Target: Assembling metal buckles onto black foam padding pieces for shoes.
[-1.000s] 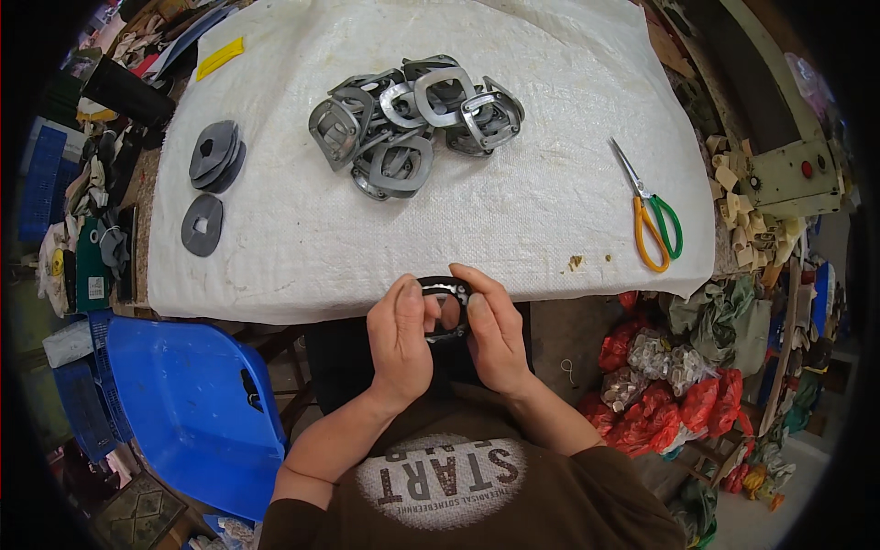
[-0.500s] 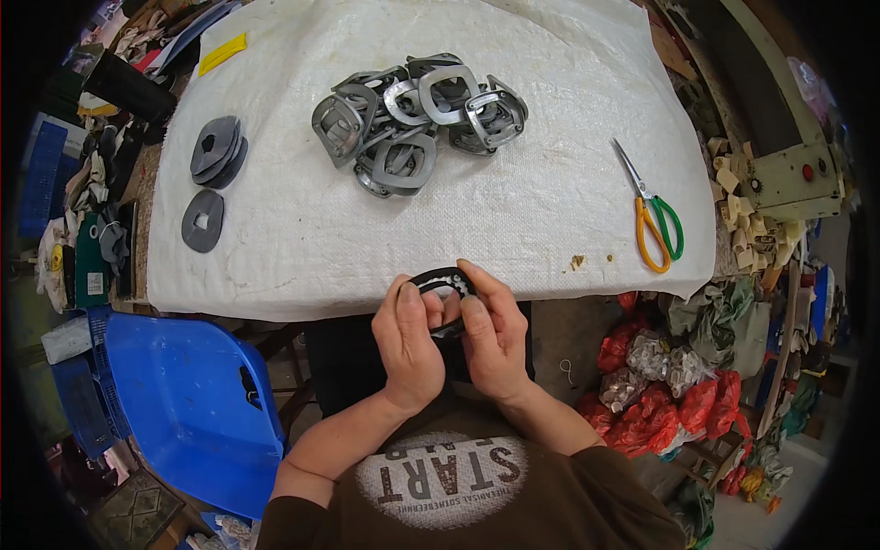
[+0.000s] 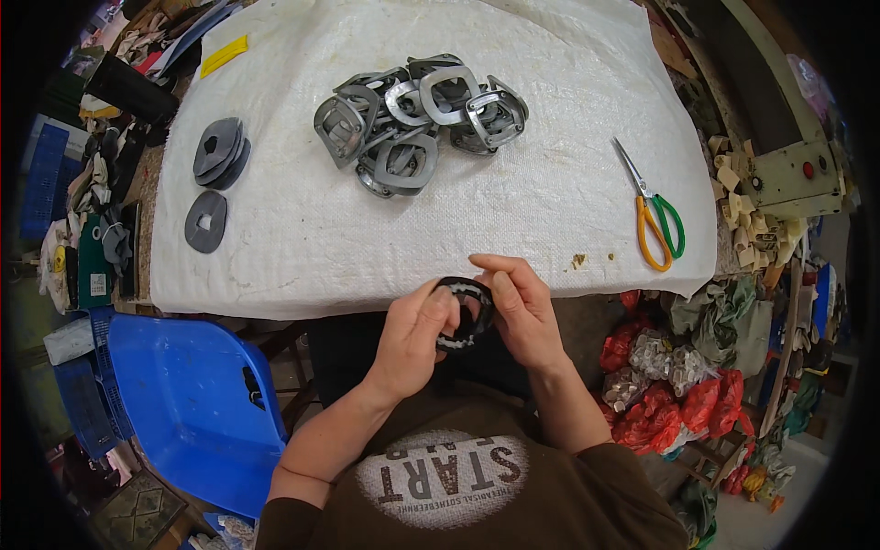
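Just in front of the table's near edge, I hold a black ring-shaped piece (image 3: 486, 321) with white patches along its inner edge. My left hand (image 3: 410, 336) is closed on its left side, thumb on top and fingertips partly inside the opening. Against the right rim lies my right hand (image 3: 527, 316); its index finger stretches out above the piece, the thumb is close to the rim, and the other fingers are mostly hidden. A heap of grey metal frames (image 3: 408, 163) sits farther back on the white-covered table (image 3: 348, 243).
Scissors (image 3: 655, 215) with orange and green handles lie to the right. Grey flat pads (image 3: 205, 222) lie at the left, with a yellow strip (image 3: 225, 55) beyond. A blue plastic tub (image 3: 192, 403) stands lower left; red bags (image 3: 660, 412) are at the lower right.
The black piece has turned and dropped slightly toward me. My right hand has shifted right, its index finger now stretched out over the piece; the left has moved a little right.
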